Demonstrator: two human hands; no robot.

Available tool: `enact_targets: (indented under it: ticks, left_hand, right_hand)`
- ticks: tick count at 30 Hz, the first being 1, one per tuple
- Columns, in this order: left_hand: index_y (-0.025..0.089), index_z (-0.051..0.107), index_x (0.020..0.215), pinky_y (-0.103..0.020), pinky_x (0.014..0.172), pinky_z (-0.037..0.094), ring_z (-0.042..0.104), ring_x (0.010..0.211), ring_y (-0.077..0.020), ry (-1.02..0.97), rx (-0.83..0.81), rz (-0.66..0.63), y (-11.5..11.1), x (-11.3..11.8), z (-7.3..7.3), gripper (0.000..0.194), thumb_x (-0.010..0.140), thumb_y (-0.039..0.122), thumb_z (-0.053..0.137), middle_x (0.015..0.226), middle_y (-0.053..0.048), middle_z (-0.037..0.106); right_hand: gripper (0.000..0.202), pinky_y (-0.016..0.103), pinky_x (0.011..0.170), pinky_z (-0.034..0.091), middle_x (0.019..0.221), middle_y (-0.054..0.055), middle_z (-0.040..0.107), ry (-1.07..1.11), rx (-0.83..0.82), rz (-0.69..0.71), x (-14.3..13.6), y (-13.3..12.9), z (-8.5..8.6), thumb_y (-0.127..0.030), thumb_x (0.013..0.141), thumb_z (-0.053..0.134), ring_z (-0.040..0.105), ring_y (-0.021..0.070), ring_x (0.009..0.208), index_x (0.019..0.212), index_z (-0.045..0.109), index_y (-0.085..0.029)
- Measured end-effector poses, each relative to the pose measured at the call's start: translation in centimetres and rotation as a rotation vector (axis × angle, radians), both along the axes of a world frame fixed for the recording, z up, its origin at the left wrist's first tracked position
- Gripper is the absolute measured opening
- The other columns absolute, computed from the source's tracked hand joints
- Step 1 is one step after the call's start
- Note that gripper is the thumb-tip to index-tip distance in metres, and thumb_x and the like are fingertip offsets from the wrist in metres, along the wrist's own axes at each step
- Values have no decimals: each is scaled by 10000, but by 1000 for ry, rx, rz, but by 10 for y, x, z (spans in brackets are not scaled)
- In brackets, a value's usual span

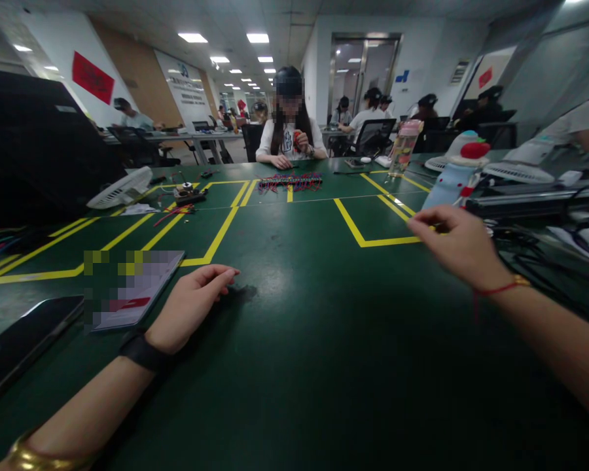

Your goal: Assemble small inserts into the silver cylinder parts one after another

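Note:
My left hand (196,302) rests just over the green table (294,307), its thumb and fingers pressed together; what lies between the fingertips, if anything, is too small to tell. Beside it on the left lies a flat pale booklet or tablet (152,288), partly blurred out. My right hand (454,242) is raised at the right, fingers curled together near a yellow tape corner, and anything it holds is hidden. Right behind it stands a light blue snowman-shaped object (444,186) with a red part on top.
A dark phone (29,340) lies at the left edge. Bundled coloured wires (290,182) are at the far middle, in front of a seated person (289,124). Black cables (525,261) and a clear bottle (405,149) are on the right. A white fan (120,188) lies left.

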State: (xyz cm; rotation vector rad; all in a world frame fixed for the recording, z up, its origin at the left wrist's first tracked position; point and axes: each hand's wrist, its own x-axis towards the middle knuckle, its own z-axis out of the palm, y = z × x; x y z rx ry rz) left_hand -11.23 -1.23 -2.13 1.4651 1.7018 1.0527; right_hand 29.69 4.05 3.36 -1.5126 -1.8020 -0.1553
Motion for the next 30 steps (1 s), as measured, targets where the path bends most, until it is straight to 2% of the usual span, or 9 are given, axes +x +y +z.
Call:
enact_targets:
  ticks: [2,4,6,8,14,17,23,30]
  left_hand:
    - [229,664,963,-234,600,400,513,684,-140,5,-2,-1,-1,1,1,318,783,478,584,772,12,594]
    - [232,665,967,-235,601,399,511,689,-144,15,-12,2,-2,1,1,322,780,482,585,770,13,595]
    - [235,664,970,-235,605,398,511,697,-146,18,-20,7,-2,0,1,327,779,488,586,776,13,599]
    - [235,661,974,-237,613,399,515,708,-145,14,-19,6,-2,0,1,329,779,491,589,796,12,605]
    - [224,654,987,-248,633,399,516,723,-143,15,-37,15,-3,-1,2,343,780,491,596,830,4,605]
    - [218,651,991,-252,632,392,511,714,-142,19,-37,11,-3,-1,1,349,782,493,594,807,3,596]
    - [215,653,1000,-256,631,394,510,715,-143,-2,-35,5,-2,1,1,359,781,494,596,796,1,594]
    - [222,659,1002,-255,643,411,526,716,-144,30,-30,3,-4,-2,1,353,787,491,586,813,-2,616]
  right_hand:
    - [270,261,675,376,860,81,643,-88,29,-265,49,17,7,-369,778,547,529,130,730,860,672,-144]
    - [294,275,658,358,820,88,652,-129,-126,-430,91,28,9,-390,756,548,526,143,714,857,685,-150]
    - [310,282,652,350,803,87,657,-154,-287,-504,120,34,6,-417,732,558,523,153,707,848,694,-165]
    - [320,280,659,350,809,79,660,-182,-352,-526,134,36,4,-442,717,561,529,161,727,850,699,-185]
    - [311,274,664,352,818,47,660,-222,-363,-591,138,38,0,-445,695,557,538,177,762,868,702,-230]
    - [325,270,646,355,836,48,660,-191,-405,-589,140,39,-2,-451,677,568,537,181,761,867,710,-229]
    - [350,262,654,370,793,51,657,-127,-368,-624,144,37,0,-449,670,566,550,181,756,874,719,-209]
    - [344,270,676,384,790,44,657,-161,-384,-644,147,40,1,-454,660,569,554,193,769,862,712,-214]
